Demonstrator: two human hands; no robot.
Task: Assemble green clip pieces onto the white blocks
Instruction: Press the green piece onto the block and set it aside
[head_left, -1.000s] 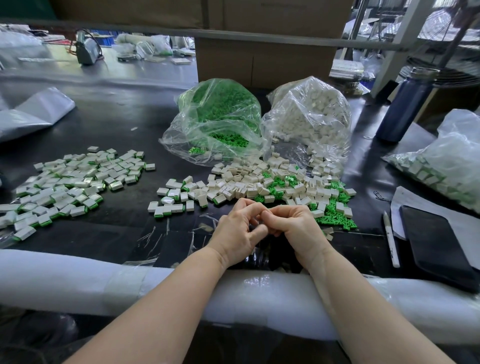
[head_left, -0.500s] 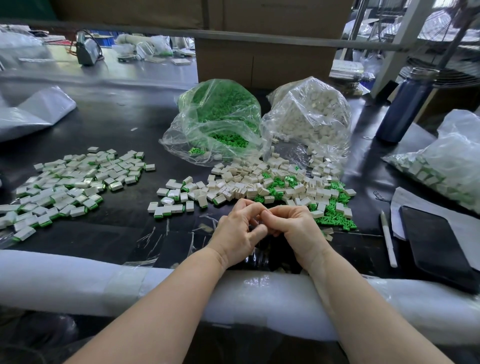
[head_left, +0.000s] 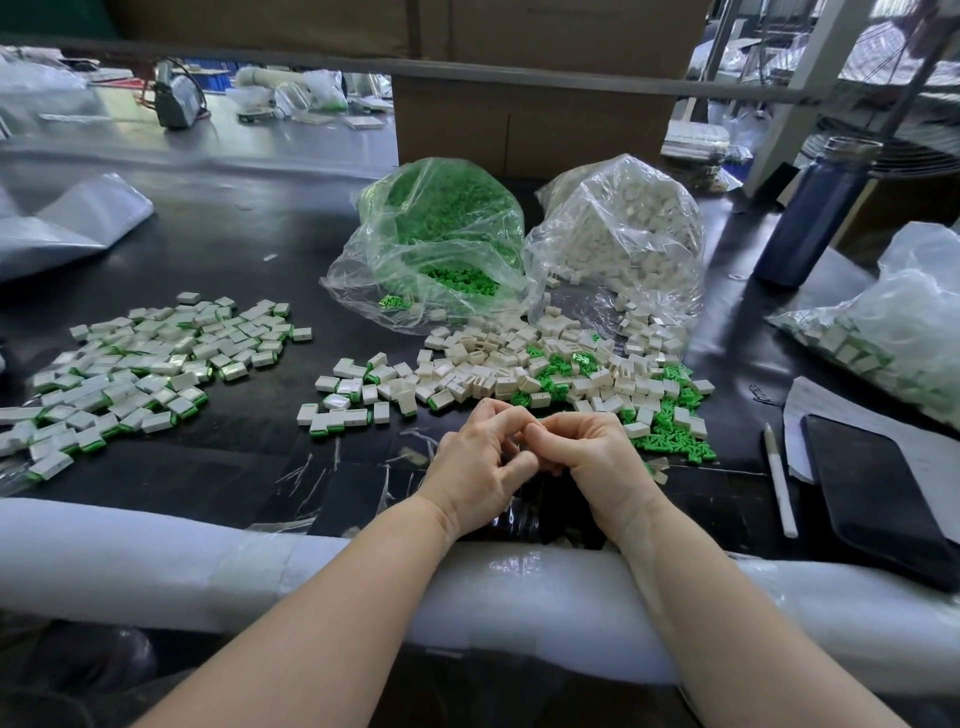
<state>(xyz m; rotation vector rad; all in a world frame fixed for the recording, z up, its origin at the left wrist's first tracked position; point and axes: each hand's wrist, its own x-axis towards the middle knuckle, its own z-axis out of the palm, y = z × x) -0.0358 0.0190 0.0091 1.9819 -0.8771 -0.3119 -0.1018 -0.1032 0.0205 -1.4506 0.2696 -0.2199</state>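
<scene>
Green clip pieces (head_left: 670, 441) and white blocks (head_left: 550, 364) are lying mixed in a loose heap on the counter (head_left: 234, 467), just beyond the hands. The left hand (head_left: 480, 467) and right hand (head_left: 597, 457) are curling fingertip to fingertip; whatever they are pinching is hidden. A skewed push could be popping a small clip loose into the heap, or leaving it half seated.

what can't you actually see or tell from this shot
- Head view: whatever the left hand and right hand work on is hidden behind their curled fingers.
- Contents of the bag at the right: cut by the edge.
- Far bench items: too blurred.
</scene>
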